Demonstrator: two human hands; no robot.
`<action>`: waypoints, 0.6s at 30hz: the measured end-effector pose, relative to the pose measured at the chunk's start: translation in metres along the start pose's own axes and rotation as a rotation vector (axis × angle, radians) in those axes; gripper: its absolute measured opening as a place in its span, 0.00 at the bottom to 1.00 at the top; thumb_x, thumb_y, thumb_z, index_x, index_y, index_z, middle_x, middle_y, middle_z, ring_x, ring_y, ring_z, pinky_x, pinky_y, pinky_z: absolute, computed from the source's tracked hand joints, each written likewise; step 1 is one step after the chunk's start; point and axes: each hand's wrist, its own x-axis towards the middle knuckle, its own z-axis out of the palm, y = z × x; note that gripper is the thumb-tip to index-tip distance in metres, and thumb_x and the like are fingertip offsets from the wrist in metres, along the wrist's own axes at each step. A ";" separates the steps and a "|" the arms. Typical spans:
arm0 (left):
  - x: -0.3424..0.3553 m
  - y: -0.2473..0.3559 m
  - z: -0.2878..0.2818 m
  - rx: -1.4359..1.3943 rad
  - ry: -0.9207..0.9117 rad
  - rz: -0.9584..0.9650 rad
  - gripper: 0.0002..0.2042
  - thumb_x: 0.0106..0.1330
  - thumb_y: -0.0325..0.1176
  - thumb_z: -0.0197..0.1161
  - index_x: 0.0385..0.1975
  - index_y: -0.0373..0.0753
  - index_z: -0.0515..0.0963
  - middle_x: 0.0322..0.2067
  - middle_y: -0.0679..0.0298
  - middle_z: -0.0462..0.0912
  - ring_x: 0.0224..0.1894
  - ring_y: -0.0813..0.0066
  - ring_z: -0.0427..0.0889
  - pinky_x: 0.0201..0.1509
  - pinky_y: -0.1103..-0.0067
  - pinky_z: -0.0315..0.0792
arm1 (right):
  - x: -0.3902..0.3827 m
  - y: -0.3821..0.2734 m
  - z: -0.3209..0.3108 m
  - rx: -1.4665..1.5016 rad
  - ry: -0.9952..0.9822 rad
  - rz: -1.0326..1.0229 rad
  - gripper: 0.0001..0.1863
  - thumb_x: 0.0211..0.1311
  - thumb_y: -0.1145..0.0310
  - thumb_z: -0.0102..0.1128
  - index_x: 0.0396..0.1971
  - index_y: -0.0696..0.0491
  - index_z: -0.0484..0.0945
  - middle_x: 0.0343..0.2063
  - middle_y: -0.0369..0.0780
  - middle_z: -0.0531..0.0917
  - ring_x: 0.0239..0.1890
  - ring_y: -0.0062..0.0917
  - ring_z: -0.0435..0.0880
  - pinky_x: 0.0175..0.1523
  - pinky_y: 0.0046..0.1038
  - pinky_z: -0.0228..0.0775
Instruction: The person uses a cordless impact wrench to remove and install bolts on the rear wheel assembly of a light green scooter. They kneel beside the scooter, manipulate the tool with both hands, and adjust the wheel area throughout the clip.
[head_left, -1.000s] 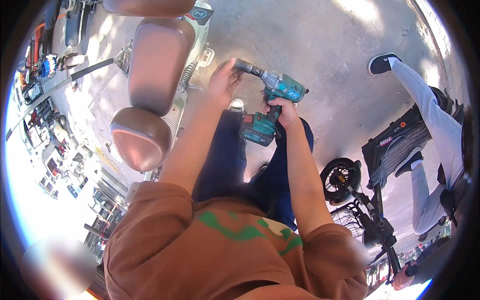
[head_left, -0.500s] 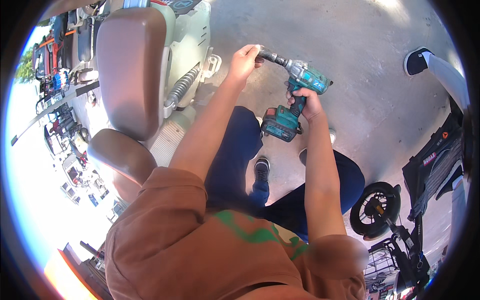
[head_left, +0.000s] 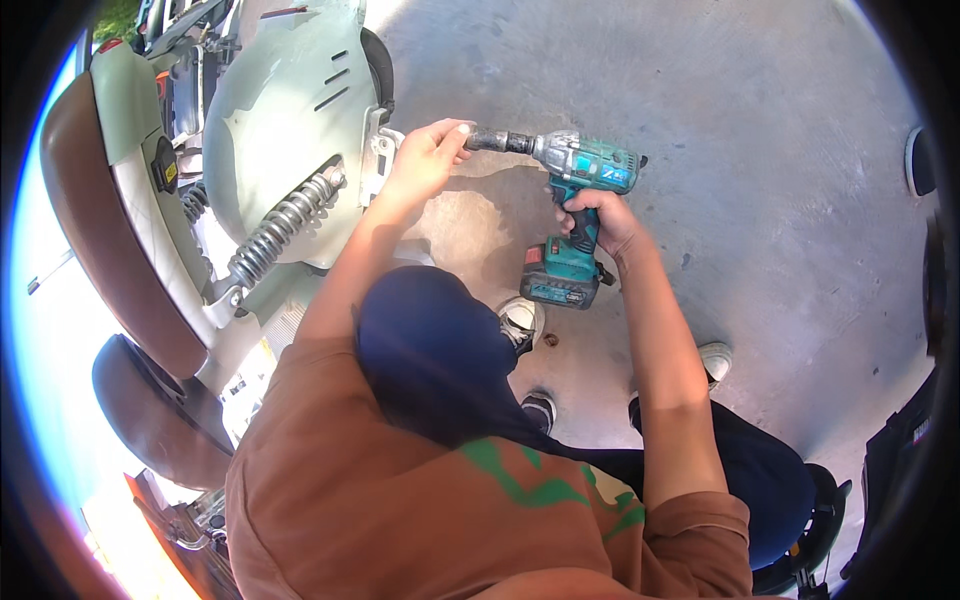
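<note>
My right hand [head_left: 597,218] grips the handle of a teal cordless impact wrench [head_left: 578,178] with a battery pack at its base. The tool lies level, its dark socket nose pointing left. My left hand [head_left: 427,155] is closed around that socket end, right beside the rear of a pale green scooter [head_left: 285,110]. The scooter's coil shock absorber [head_left: 283,223] sits just left of my left forearm. The fastener under my left hand is hidden.
The scooter's brown seat [head_left: 95,225] curves along the left. Grey concrete floor [head_left: 760,130] spreads to the right. My knees and white shoes [head_left: 520,318] are below the tool. A dark wheel [head_left: 815,520] and black gear sit at the lower right.
The view has swung closer to the scooter's rear. Both hands with the wrench have come nearer the scooter body, and my left hand now wraps the socket end.
</note>
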 end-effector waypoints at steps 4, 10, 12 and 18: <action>-0.009 0.017 0.004 0.107 0.023 -0.140 0.15 0.71 0.35 0.53 0.49 0.32 0.77 0.33 0.64 0.82 0.34 0.81 0.78 0.42 0.83 0.73 | 0.010 0.007 -0.012 0.087 -0.063 0.059 0.18 0.46 0.77 0.56 0.40 0.61 0.78 0.24 0.41 0.80 0.21 0.22 0.77 0.31 0.25 0.73; -0.051 0.011 -0.016 0.840 0.340 0.303 0.13 0.62 0.33 0.62 0.43 0.35 0.76 0.34 0.57 0.78 0.35 0.63 0.78 0.42 0.73 0.73 | 0.010 0.020 -0.012 0.186 -0.090 0.093 0.23 0.46 0.75 0.54 0.47 0.63 0.75 0.24 0.41 0.78 0.22 0.22 0.74 0.32 0.27 0.71; -0.052 -0.011 -0.020 0.939 0.466 0.355 0.14 0.55 0.34 0.68 0.38 0.36 0.74 0.39 0.56 0.76 0.39 0.59 0.78 0.43 0.70 0.73 | 0.011 0.022 -0.011 0.200 -0.057 0.081 0.25 0.46 0.74 0.53 0.49 0.65 0.74 0.23 0.41 0.77 0.22 0.22 0.73 0.33 0.28 0.70; -0.037 -0.020 0.005 1.082 0.686 0.618 0.21 0.48 0.32 0.74 0.40 0.37 0.74 0.39 0.57 0.76 0.38 0.60 0.76 0.40 0.71 0.72 | 0.013 0.027 -0.015 0.195 -0.008 0.057 0.25 0.47 0.73 0.54 0.49 0.64 0.74 0.22 0.40 0.77 0.22 0.22 0.74 0.33 0.26 0.70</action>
